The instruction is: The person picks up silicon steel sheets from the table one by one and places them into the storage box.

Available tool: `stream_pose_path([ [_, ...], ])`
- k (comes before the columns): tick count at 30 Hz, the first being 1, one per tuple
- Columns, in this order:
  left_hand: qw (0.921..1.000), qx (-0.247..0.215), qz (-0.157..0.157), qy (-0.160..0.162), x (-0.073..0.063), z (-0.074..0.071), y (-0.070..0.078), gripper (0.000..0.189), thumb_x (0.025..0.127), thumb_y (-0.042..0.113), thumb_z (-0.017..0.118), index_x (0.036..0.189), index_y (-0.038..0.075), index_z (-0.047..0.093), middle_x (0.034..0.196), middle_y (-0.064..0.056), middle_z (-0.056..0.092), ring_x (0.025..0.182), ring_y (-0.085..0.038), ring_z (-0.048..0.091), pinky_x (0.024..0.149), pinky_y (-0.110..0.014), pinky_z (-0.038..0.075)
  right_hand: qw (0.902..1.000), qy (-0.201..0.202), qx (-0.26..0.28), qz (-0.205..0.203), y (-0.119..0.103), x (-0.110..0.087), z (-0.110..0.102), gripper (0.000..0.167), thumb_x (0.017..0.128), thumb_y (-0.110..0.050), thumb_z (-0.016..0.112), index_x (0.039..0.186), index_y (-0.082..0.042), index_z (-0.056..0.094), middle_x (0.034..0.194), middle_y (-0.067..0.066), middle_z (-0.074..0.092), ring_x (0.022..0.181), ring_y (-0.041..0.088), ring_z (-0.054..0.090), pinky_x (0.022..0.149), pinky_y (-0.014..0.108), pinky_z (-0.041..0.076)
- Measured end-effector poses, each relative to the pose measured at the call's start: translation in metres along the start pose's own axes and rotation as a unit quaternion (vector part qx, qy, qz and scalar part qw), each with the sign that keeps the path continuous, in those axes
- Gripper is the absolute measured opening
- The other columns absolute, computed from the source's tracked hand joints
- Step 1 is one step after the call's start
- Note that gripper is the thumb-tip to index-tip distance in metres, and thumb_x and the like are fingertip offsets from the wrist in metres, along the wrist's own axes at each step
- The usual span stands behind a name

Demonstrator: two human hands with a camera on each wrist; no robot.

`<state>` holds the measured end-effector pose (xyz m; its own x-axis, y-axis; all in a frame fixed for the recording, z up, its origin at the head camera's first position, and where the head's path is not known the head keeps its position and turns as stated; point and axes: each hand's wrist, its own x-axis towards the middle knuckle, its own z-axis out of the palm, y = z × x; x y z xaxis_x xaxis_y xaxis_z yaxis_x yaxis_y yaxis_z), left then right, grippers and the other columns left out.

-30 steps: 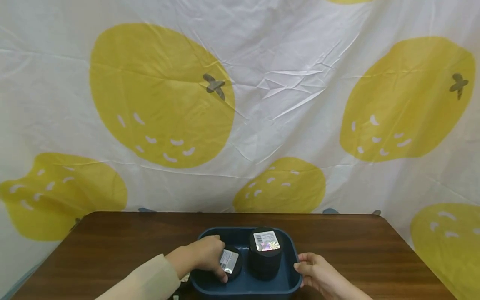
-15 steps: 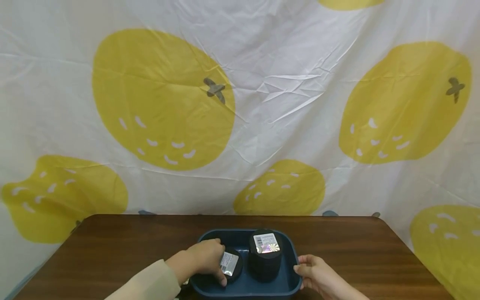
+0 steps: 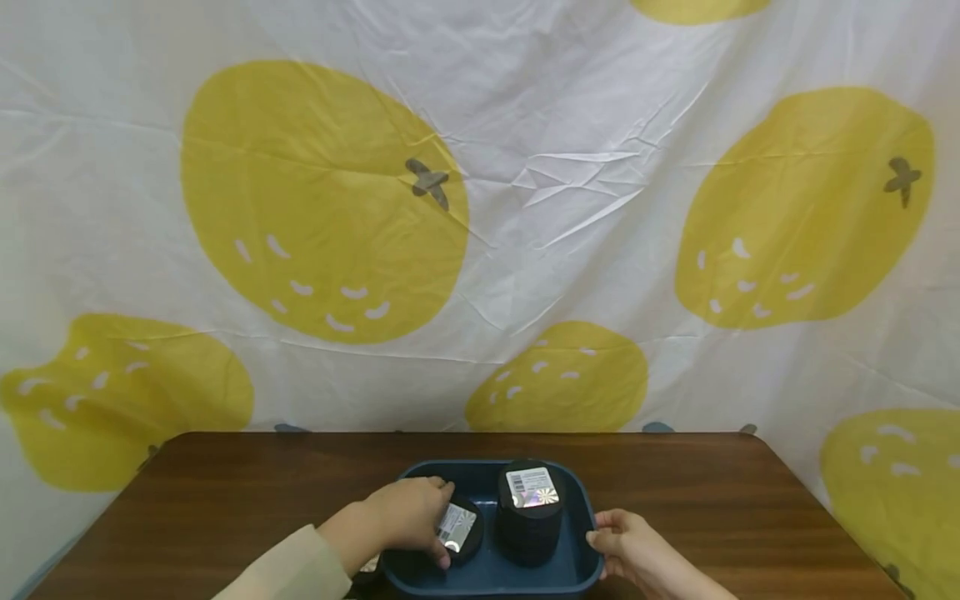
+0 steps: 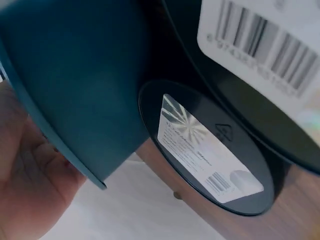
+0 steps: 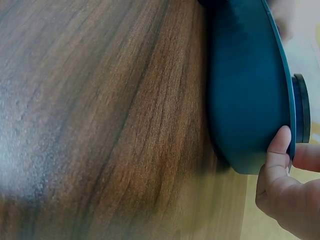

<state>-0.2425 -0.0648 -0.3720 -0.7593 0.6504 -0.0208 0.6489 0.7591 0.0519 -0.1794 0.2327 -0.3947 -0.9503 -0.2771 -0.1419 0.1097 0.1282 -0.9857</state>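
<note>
A blue plastic tub (image 3: 491,577) stands on the wooden table in the head view. My left hand (image 3: 401,517) reaches over its left rim, thumb and fingers round a low black round container (image 3: 474,546) with a silver-white label on top. Right of it inside the tub stands a taller stack of black round containers (image 3: 530,529), the top one labelled. My right hand (image 3: 630,546) pinches the tub's right rim. The right wrist view shows the fingers (image 5: 277,155) on the tub's outer wall. Part of the low container is hidden under my left hand.
Outside the tub's left wall, the left wrist view shows a labelled black round container (image 4: 215,150) and a bigger, nearer one (image 4: 235,95). The wooden table (image 3: 225,508) ends at a hanging white cloth (image 3: 570,200) printed with yellow fruit.
The head view has tilted slightly, so everything sits a little lower in it. Both hands keep their places on the low container and the tub's rim.
</note>
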Motion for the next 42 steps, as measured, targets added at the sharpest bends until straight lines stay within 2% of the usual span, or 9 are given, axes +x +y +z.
stream_pose_path([
  [2,0.9999,-0.009,0.009,0.007,-0.002,-0.002,-0.002,0.084,0.062,0.049,0.081,0.125,-0.001,0.056,0.124,-0.012,0.058,0.114,-0.024,0.054,0.095,-0.035,0.044,1.0000,-0.001,-0.002,-0.004,0.001,0.001,0.000,0.038,0.089,0.000,0.047,0.111,0.025,0.028,0.090,0.013,0.049,0.065,0.014,0.052,0.059,0.024,0.046],
  [6,0.9989,-0.016,0.033,0.027,-0.005,-0.004,-0.005,0.081,0.067,0.050,0.077,0.129,0.003,0.054,0.130,-0.009,0.055,0.121,-0.024,0.050,0.100,-0.038,0.040,1.0000,-0.002,-0.001,-0.004,0.002,0.000,0.000,0.036,0.089,0.001,0.047,0.111,0.024,0.029,0.091,0.014,0.049,0.065,0.014,0.053,0.058,0.024,0.046],
  [10,0.9973,-0.033,0.048,0.045,-0.010,-0.006,-0.011,0.088,0.069,0.054,0.073,0.134,0.000,0.047,0.138,-0.013,0.047,0.130,-0.027,0.039,0.106,-0.046,0.030,1.0000,-0.003,0.000,-0.003,0.003,-0.001,-0.001,0.037,0.089,0.001,0.046,0.111,0.024,0.029,0.092,0.015,0.050,0.066,0.015,0.054,0.059,0.024,0.046],
  [16,0.9941,-0.083,0.039,0.058,-0.020,-0.007,-0.023,0.099,0.070,0.060,0.070,0.141,-0.001,0.035,0.148,-0.012,0.031,0.137,-0.028,0.026,0.109,-0.053,0.019,1.0000,-0.005,0.000,-0.003,0.004,-0.001,-0.002,0.036,0.089,0.001,0.046,0.111,0.024,0.030,0.091,0.014,0.051,0.066,0.015,0.054,0.059,0.024,0.046],
  [22,0.9918,-0.099,0.041,0.071,-0.031,-0.007,-0.031,0.104,0.071,0.062,0.067,0.143,-0.002,0.029,0.151,-0.014,0.023,0.139,-0.030,0.020,0.109,-0.055,0.017,0.9999,-0.008,0.004,0.005,0.005,0.000,-0.001,0.035,0.089,0.001,0.047,0.111,0.024,0.029,0.092,0.015,0.049,0.066,0.015,0.053,0.060,0.024,0.047],
  [33,0.9870,-0.120,0.033,0.101,-0.050,-0.004,-0.046,0.101,0.075,0.059,0.066,0.147,0.002,0.022,0.151,-0.018,0.020,0.139,-0.036,0.016,0.104,-0.064,0.016,1.0000,-0.005,-0.001,0.001,0.003,0.000,0.001,0.039,0.089,0.002,0.047,0.112,0.026,0.027,0.092,0.016,0.049,0.065,0.015,0.052,0.059,0.025,0.046],
  [37,0.9851,-0.127,0.032,0.112,-0.059,-0.004,-0.054,0.102,0.075,0.056,0.067,0.146,-0.001,0.022,0.151,-0.020,0.019,0.138,-0.039,0.017,0.103,-0.066,0.016,0.9999,-0.007,-0.004,-0.009,0.003,0.001,0.002,0.038,0.088,0.001,0.047,0.111,0.025,0.028,0.090,0.014,0.050,0.066,0.015,0.053,0.058,0.024,0.046],
  [42,0.9822,-0.142,0.016,0.122,-0.070,0.000,-0.064,0.106,0.072,0.057,0.069,0.144,-0.005,0.021,0.150,-0.022,0.020,0.137,-0.040,0.018,0.102,-0.067,0.014,0.9998,-0.009,-0.007,-0.018,0.000,0.001,0.002,0.037,0.088,0.001,0.046,0.111,0.025,0.028,0.090,0.013,0.050,0.067,0.016,0.054,0.057,0.024,0.046],
])
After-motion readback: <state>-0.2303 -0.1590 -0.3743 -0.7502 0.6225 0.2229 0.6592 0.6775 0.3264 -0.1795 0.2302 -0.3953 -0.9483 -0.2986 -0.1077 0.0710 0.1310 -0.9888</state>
